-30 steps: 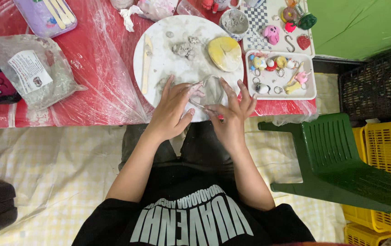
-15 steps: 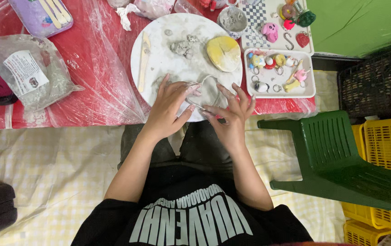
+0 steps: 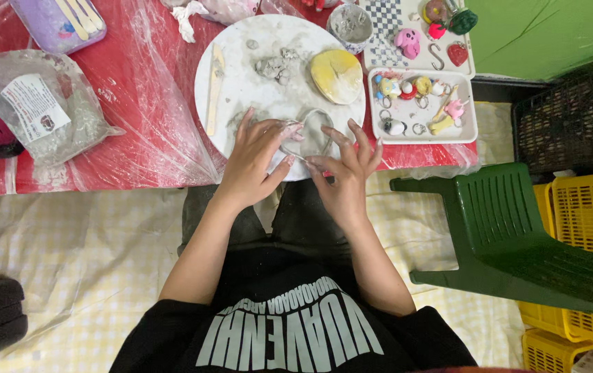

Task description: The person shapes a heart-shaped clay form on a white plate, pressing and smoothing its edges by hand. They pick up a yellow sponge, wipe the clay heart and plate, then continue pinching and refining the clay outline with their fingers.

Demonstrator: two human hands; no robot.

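A round white board (image 3: 241,76) smeared with grey clay lies on the red plastic-covered table. Near its front edge sits a flat, heart-shaped piece of grey clay (image 3: 312,135). My left hand (image 3: 255,160) rests on the board with fingertips against the heart's left side. My right hand (image 3: 346,169) has its fingers spread and touches the heart's right and lower edge. Both hands are smeared with clay. A yellow sponge (image 3: 336,74), a wooden stick (image 3: 213,88) and small clay lumps (image 3: 272,65) also lie on the board.
A white tray (image 3: 462,131) of small coloured charms stands right of the board. A clear bag of clay (image 3: 41,110) lies at left, a purple box (image 3: 58,24) at the back. A green plastic chair (image 3: 517,235) and yellow crates (image 3: 586,214) stand at right.
The view has shifted. My hands have moved from pressing a clay lump to framing it with fingertips, and its heart outline now shows between them.
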